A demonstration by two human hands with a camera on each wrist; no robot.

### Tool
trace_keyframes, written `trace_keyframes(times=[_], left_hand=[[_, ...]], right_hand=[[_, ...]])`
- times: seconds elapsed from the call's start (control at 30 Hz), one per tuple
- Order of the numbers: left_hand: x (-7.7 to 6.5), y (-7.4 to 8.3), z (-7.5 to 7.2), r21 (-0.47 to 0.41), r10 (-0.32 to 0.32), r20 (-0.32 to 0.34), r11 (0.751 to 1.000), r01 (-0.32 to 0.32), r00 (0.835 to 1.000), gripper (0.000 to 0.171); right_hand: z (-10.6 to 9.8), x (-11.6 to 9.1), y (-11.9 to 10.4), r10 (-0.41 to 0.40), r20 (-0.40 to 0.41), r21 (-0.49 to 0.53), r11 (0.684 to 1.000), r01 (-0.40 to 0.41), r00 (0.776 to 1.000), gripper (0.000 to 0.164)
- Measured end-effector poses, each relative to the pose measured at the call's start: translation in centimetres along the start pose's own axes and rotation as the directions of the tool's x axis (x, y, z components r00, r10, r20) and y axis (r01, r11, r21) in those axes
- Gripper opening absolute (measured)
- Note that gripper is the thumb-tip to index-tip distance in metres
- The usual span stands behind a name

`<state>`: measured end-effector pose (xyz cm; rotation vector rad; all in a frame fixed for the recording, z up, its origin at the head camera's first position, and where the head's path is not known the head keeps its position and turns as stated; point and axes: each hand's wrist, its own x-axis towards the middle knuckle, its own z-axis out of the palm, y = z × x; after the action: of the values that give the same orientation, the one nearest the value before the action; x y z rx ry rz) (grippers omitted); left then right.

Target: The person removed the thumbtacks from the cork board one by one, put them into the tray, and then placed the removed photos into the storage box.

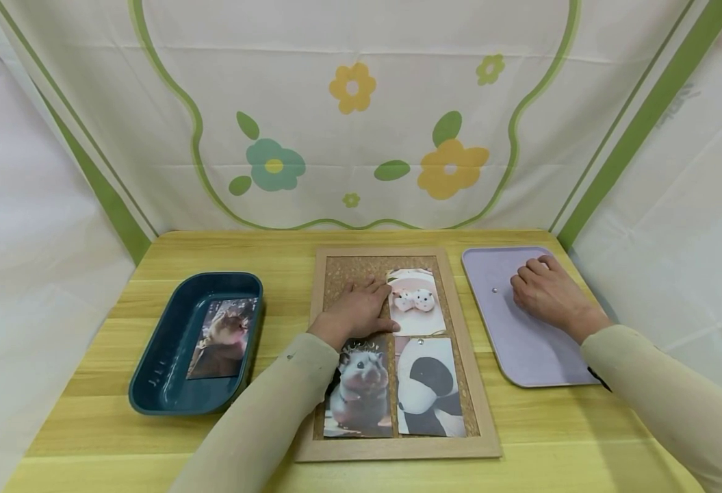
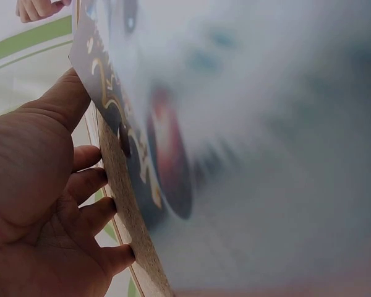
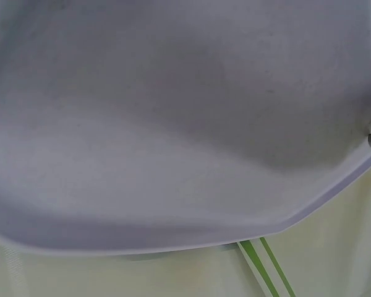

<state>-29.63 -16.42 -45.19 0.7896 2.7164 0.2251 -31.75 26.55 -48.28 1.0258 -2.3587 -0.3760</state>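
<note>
Left hand [image 1: 358,309]: fingers spread, unclenched; should keep upper photo [image 1: 419,301] flat.
Right hand [image 1: 548,291]: curled over lilac tray [image 1: 536,356]; any grasp hidden.
Silver tack [image 1: 495,290]: best pinched by head.

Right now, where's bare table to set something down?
Bare table lies between the teal bin and corkboard, beyond your left sleeve; a narrower strip separates corkboard and purple tray. Crowded: the corkboard, with three photos and your left hand on it.
</note>
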Motion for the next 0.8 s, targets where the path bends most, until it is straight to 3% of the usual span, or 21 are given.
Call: trace_keyframes(times=[0.23, 0.53, 0.8], left_hand=[[0.0, 0.1, 0.0, -0.009, 0.007, -0.002, 1.0, -0.007, 1.0, 0.09], [0.0, 0.0, 0.0, 0.001, -0.002, 0.011, 1.0, 0.002, 1.0, 0.09], [0.1, -0.1, -0.5, -0.021, 0.001, 0.033, 1.0, -0.001, 0.999, 0.089]], right_hand=[[-0.1, -0.1, 0.0, 0.011, 0.007, -0.001, 1.0, -0.011, 1.0, 0.052], [-0.5, 0.5, -0.9, 0.058, -0.045, -0.013, 0.998, -0.058, 0.997, 0.047], [-1.7, 2.2, -2.5, 0.194, -0.085, 0.017, 0.981, -0.194, 0.977, 0.04]])
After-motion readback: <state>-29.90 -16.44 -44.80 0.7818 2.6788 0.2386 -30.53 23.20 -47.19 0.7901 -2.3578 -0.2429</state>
